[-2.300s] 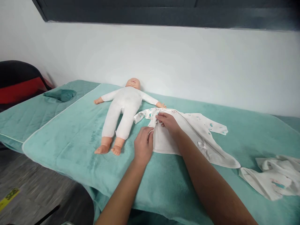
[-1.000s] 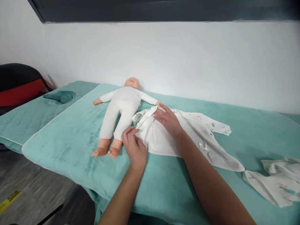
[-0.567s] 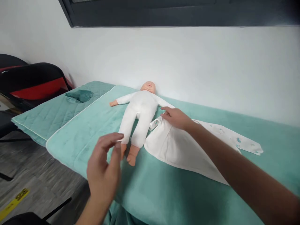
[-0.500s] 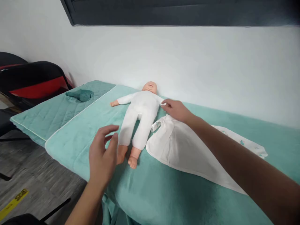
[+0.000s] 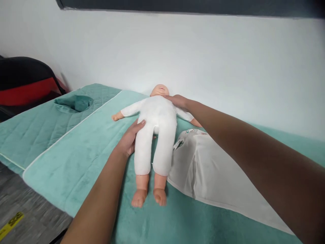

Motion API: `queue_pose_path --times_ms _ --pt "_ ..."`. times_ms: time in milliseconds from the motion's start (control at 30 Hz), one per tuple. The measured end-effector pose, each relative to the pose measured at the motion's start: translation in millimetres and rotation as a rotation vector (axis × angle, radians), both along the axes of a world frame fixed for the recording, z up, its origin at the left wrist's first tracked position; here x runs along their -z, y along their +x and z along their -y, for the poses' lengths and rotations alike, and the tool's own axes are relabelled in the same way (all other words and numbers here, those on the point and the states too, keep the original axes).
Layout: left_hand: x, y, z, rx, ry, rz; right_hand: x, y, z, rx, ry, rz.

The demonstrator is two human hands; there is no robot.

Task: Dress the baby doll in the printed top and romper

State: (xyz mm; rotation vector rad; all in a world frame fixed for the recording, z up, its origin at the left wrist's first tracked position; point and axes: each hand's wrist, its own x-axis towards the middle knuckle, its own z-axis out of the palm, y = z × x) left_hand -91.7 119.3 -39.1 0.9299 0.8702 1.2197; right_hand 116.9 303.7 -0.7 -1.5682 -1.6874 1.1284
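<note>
A baby doll (image 5: 158,113) with a white cloth body and bare plastic head, hands and feet lies on its back. My left hand (image 5: 130,137) grips its hip from the left, thumb on top and the other fingers beneath the body. At the doll's neck and shoulder is my right hand (image 5: 177,100), closed around that part; most of its fingers are hidden. Beside the doll's legs on the right lies a white baby garment (image 5: 203,169) with a small printed pattern, partly covered by my right forearm.
A green padded bed cover (image 5: 83,166) spreads under everything, with a face-hole ring (image 5: 83,103) at the left. Behind it rises a white wall (image 5: 228,67). A black and red chair (image 5: 25,84) stands at the far left.
My left hand has moved forward onto the doll's hip. My right hand has gone from the doll's arm to its neck. The doll's legs now point straighter towards me.
</note>
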Motion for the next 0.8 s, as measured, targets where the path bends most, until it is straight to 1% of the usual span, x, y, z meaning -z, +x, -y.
queue_pose_path --times_ms 33,100,200,267,300,367,400,467,533,600,667,700,800 --pt "-1.4 -1 1 -0.040 0.024 0.008 -10.9 -2 3 -0.024 0.025 -0.018" --pt "-8.5 1 8 -0.126 0.065 0.018 -38.7 -1 15 -0.100 0.083 -0.035" --pt "-30.3 14 26 -0.202 0.116 0.029 -89.1 11 46 -0.199 0.150 0.017" --pt "-48.8 32 41 -0.193 0.141 0.028 -119.1 29 69 -0.204 0.180 0.099" --pt "-57.6 44 50 -0.176 0.151 0.030 -130.3 42 81 -0.187 0.199 0.133" --pt "-70.7 72 67 -0.118 0.164 0.052 -142.6 72 102 -0.128 0.237 0.166" --pt "-74.1 87 76 -0.085 0.166 0.074 -143.4 90 112 -0.089 0.253 0.170" --pt "-73.7 118 94 -0.008 0.157 0.119 -135.2 128 132 -0.009 0.252 0.191" --pt "-65.4 148 112 0.074 0.126 0.138 -117.6 164 154 0.079 0.214 0.223" --pt "-52.6 173 128 0.146 0.104 0.132 -95.8 195 177 0.165 0.165 0.221" --pt "-38.6 191 142 0.203 0.085 0.116 -74.1 218 199 0.230 0.141 0.198" --pt "-31.9 198 147 0.227 0.074 0.104 -63.9 226 208 0.239 0.127 0.187" --pt "-13.5 212 156 0.261 0.036 0.039 -37.6 240 227 0.237 0.121 0.166"
